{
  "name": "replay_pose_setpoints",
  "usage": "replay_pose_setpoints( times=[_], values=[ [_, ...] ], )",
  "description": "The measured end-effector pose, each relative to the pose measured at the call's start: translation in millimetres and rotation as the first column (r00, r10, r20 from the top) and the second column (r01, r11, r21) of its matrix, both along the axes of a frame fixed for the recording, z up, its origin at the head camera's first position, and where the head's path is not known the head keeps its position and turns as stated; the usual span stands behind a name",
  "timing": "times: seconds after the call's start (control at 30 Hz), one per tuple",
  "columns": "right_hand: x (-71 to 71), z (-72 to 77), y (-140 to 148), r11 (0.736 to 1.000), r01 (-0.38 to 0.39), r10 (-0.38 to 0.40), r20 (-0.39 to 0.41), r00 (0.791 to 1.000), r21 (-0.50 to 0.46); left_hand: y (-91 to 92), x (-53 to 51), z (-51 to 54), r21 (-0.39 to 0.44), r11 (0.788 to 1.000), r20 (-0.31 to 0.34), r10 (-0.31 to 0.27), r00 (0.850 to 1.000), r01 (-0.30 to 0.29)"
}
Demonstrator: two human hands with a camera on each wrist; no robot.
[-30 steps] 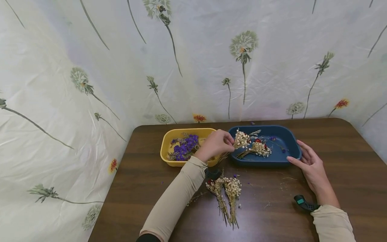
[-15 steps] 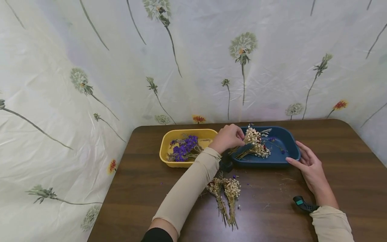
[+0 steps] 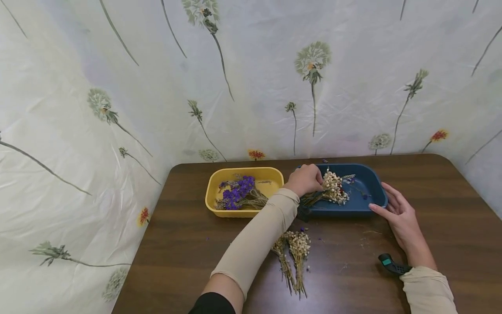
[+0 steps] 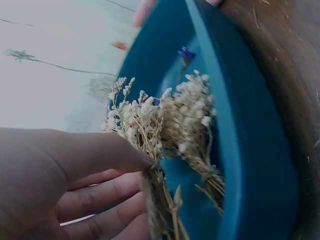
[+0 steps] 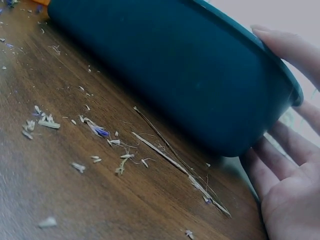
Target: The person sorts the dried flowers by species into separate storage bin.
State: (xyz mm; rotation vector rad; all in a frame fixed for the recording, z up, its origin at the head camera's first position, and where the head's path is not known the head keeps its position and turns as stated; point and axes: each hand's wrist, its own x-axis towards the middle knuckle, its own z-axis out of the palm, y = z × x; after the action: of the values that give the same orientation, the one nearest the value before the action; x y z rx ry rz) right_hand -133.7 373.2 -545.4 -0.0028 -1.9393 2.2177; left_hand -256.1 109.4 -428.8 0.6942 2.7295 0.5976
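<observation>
My left hand (image 3: 306, 179) reaches over the left end of the blue tray (image 3: 341, 213). Between thumb and fingers it pinches the tied stems of a bunch of dried white flowers (image 4: 137, 120). Beside that bunch, inside the tray, lies a second dried flower bunch (image 4: 190, 112), its heads pointing the same way. The right hand (image 3: 404, 222) holds the tray's right end, thumb at the front rim and fingers around the end wall, as the right wrist view also shows (image 5: 295, 175).
Left of the blue tray stands a yellow tray (image 3: 235, 214) with purple dried flowers (image 3: 240, 189). Two bunches of white dried flowers (image 3: 300, 246) lie on the brown table (image 3: 176, 257) in front, partly behind the left sleeve. Loose stems and crumbs (image 5: 165, 155) litter the wood. A patterned curtain hangs behind.
My left hand has moved right, from the yellow tray's edge to over the blue tray, carrying the flower bunch down beside the other one. The right hand has kept its hold on the tray.
</observation>
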Motion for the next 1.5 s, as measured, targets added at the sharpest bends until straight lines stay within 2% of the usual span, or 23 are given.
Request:
replay_pose_setpoints(
  times=[0.2,0.43,0.6,0.7,0.8,0.93,1.1,1.17,1.3,1.4,1.5],
  values=[
    [-0.2,-2.0,0,1.000,-0.018,0.018,-0.028,0.999,-0.021,4.0,1.5,-9.5,-0.002,0.999,0.035,-0.038,0.999,0.038],
    [0.3,-0.4,1,1.000,-0.004,0.004,-0.012,1.000,0.005,9.9,0.3,-19.4,-0.034,0.993,0.079,-0.114,0.990,0.117],
    [1.0,-0.5,2,1.000,0.003,-0.003,-0.003,1.000,0.019,16.2,1.8,-22.8,-0.035,0.978,0.107,-0.199,0.974,0.203],
    [1.6,-1.0,2,1.000,-0.002,0.002,-0.005,1.000,0.021,17.8,4.6,-23.3,-0.017,0.972,0.137,-0.230,0.964,0.235],
    [1.7,-1.0,2,1.000,0.000,0.000,0.003,1.000,0.032,17.3,6.9,-22.1,-0.006,0.972,0.139,-0.230,0.963,0.233],
    [0.9,-0.5,2,0.999,0.001,-0.001,0.005,1.000,0.034,12.1,6.1,-21.9,0.037,0.973,0.103,-0.229,0.968,0.226],
    [0.0,-0.5,1,1.000,-0.022,0.022,-0.023,1.000,-0.009,-4.4,3.2,-23.3,0.168,0.965,0.043,-0.212,0.976,0.202],
    [-0.4,-0.8,1,1.000,-0.020,0.020,-0.023,1.000,-0.014,-13.6,2.6,-21.3,0.252,0.952,0.032,-0.189,0.981,0.175],
    [-0.6,-0.6,1,1.000,-0.014,0.014,-0.011,1.000,-0.009,-35.9,3.3,-15.7,0.429,0.898,0.041,-0.131,0.991,0.100],
    [-0.5,0.0,1,1.000,-0.009,0.009,-0.004,1.000,-0.007,-55.5,7.3,-12.7,0.506,0.859,0.048,-0.112,0.993,0.072],
    [-0.3,0.4,2,1.000,-0.008,0.008,-0.007,1.000,-0.013,-75.1,14.3,-11.9,0.542,0.838,0.058,-0.115,0.992,0.065]
  ],
)
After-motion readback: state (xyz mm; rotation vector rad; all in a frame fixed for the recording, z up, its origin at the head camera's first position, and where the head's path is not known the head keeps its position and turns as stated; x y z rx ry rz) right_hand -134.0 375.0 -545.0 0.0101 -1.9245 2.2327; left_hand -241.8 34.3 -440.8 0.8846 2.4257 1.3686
